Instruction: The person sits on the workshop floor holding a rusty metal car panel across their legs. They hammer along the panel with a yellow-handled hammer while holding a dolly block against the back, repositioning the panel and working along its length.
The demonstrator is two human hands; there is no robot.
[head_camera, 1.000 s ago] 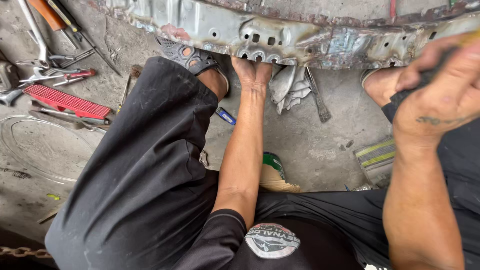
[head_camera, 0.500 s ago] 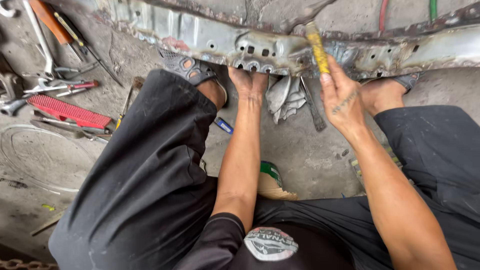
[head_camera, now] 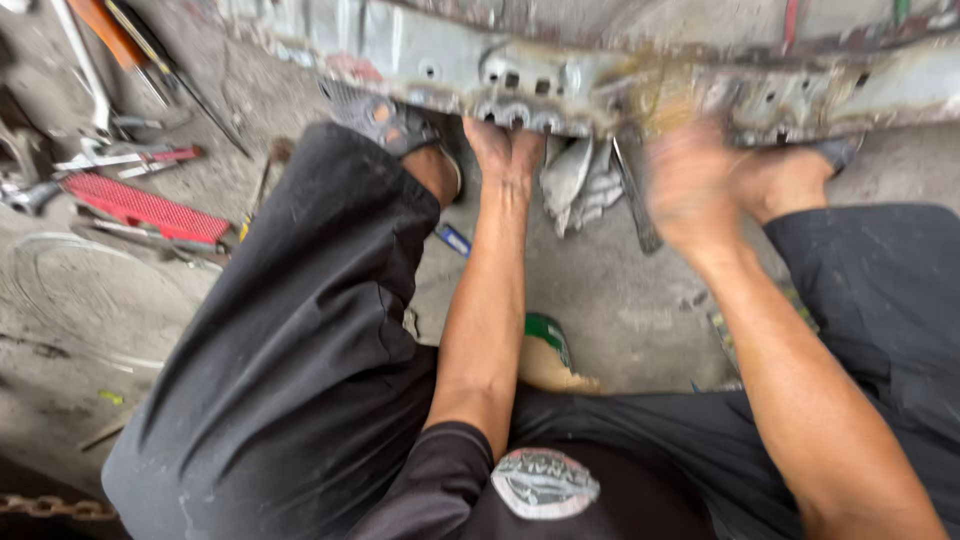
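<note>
Left hand (head_camera: 505, 150) pressed against the lower edge of the metal panel (head_camera: 600, 75), right hand (head_camera: 690, 185) blurred near it, finger state cannot be told, grey rag (head_camera: 580, 185) between them

A red flat ridged tool (head_camera: 140, 205) is seen lying on the concrete floor (head_camera: 620, 310) at the left, with red-handled pliers (head_camera: 130, 160) just beyond it. An orange-handled tool (head_camera: 108, 30) is placed at the far left. A crumpled grey rag (head_camera: 580, 180) is seen near the middle, and a green-capped object (head_camera: 548, 335) lies nearer.
</note>
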